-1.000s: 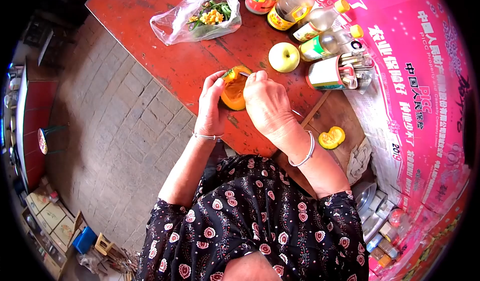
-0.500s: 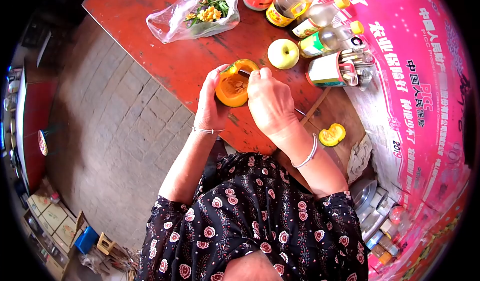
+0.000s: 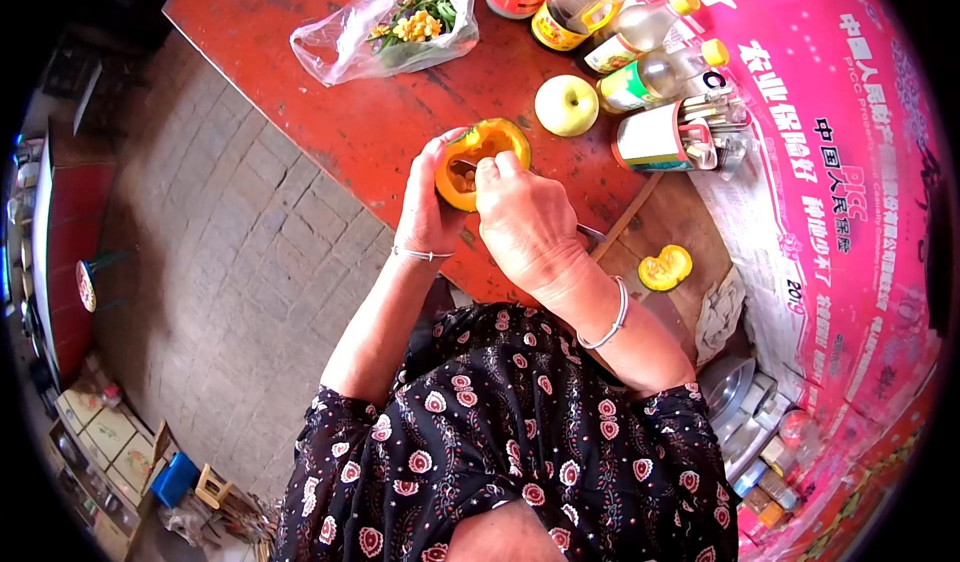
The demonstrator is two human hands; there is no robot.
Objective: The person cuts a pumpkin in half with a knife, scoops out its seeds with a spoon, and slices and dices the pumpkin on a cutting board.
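A hollowed pumpkin half (image 3: 508,139) with an orange inside and some seeds is tilted up over the red table. My left hand (image 3: 432,202) is closed round its left side. My right hand (image 3: 527,217) grips a metal spoon (image 3: 592,233), whose handle end sticks out behind the fist. The spoon's working end is inside the pumpkin's hollow, mostly hidden by my fingers. To the right, a smaller cut pumpkin piece (image 3: 665,268) lies on a brown board (image 3: 690,224).
On the red table (image 3: 290,52) stand a plastic bag (image 3: 335,47) of green vegetables, a yellow-green apple (image 3: 566,106), several bottles (image 3: 640,84) and a container of utensils (image 3: 650,140). A crumpled cloth (image 3: 720,314) lies right. Metal bowls (image 3: 728,387) sit lower right, beside the pink poster-covered wall (image 3: 830,162).
My right hand has moved left and slightly down across the pumpkin's opening, with the spoon in it. The pumpkin half has shifted slightly right and turned in my left hand.
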